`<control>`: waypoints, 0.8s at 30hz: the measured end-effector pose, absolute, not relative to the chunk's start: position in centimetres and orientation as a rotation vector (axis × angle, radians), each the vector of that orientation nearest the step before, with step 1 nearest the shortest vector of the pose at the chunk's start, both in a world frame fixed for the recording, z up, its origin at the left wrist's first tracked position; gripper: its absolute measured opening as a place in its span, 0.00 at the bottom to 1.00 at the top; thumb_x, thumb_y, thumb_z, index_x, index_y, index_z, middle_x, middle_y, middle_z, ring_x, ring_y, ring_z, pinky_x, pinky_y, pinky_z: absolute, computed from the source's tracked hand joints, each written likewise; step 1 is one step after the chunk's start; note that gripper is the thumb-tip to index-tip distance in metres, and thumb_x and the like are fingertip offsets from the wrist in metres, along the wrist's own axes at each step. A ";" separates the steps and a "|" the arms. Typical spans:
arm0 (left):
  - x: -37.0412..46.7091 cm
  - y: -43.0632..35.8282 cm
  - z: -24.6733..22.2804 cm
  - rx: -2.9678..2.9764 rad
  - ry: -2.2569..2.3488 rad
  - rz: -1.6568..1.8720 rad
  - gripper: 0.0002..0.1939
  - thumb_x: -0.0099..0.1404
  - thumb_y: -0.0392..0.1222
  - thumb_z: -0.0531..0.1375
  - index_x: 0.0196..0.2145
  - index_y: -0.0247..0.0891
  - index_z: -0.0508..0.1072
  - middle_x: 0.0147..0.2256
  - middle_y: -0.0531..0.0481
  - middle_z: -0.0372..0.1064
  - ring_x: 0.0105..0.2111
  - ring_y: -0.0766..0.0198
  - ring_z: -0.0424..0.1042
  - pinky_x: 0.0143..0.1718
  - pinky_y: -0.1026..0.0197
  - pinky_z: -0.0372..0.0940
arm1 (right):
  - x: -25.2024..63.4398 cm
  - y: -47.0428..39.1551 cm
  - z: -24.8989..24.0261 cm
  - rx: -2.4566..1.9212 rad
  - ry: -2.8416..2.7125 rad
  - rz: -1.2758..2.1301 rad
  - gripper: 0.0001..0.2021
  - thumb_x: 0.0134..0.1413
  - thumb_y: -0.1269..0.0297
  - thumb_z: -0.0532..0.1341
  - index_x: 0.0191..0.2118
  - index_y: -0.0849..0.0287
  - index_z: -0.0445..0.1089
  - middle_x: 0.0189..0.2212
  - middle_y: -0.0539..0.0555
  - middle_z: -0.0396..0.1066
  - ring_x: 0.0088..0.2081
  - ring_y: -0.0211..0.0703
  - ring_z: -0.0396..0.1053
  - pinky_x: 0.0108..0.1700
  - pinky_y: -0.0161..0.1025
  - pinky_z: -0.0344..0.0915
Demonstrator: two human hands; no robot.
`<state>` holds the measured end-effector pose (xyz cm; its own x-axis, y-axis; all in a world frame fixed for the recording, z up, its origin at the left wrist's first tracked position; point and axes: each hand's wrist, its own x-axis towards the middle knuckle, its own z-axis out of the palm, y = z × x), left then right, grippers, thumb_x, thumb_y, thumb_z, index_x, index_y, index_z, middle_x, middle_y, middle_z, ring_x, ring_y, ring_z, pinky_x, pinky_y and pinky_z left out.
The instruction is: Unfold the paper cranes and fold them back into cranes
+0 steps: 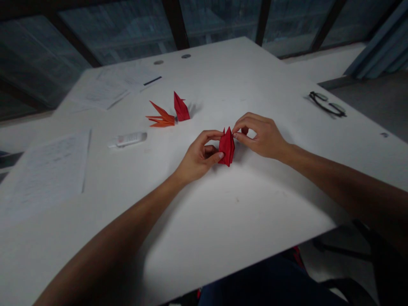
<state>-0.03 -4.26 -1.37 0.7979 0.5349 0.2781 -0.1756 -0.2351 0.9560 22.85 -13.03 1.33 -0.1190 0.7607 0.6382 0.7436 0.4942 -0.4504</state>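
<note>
Between my hands is a folded red paper piece (227, 146), pointed at the top, with several layered flaps. My left hand (201, 155) grips it from the left, thumb low on its near face and a fingertip at its upper edge. Thumb and index finger of my right hand (257, 134) are pinched together at its upper right edge; whether a flap lies between them is too small to make out. Farther off to the left stand another red folded paper piece (181, 107) and an orange one (163, 115) with several thin points, side by side.
A white tube (128, 139) lies left of my hands on the white table (204, 238). Printed sheets (51, 165) rest at the left, with more papers (105, 87) and a dark strip (152, 80) behind. Black-framed glasses (327, 104) lie at the right.
</note>
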 end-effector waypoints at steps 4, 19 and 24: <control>0.0 -4.5 -1.5 1.772 0.299 0.715 0.26 0.65 0.40 0.69 0.58 0.46 0.68 0.55 0.45 0.68 0.33 0.70 0.76 0.35 0.64 0.75 | 21.7 -13.3 1.3 -1.294 -1.720 0.192 0.03 0.61 0.64 0.65 0.38 0.55 0.77 0.34 0.50 0.77 0.32 0.41 0.72 0.39 0.41 0.68; 0.0 -4.2 -1.8 1.789 0.325 0.775 0.26 0.64 0.41 0.70 0.58 0.47 0.68 0.57 0.45 0.67 0.32 0.70 0.75 0.35 0.64 0.75 | 20.5 -13.1 1.3 -1.233 -1.294 0.751 0.11 0.54 0.56 0.71 0.37 0.59 0.80 0.28 0.51 0.77 0.28 0.38 0.70 0.31 0.38 0.67; 0.0 -4.2 -1.8 1.808 0.313 0.776 0.26 0.64 0.42 0.69 0.58 0.46 0.68 0.56 0.45 0.68 0.32 0.70 0.75 0.34 0.65 0.75 | 20.6 -13.0 1.2 -1.209 -1.274 0.765 0.14 0.53 0.52 0.72 0.37 0.58 0.81 0.27 0.50 0.76 0.27 0.38 0.69 0.30 0.39 0.66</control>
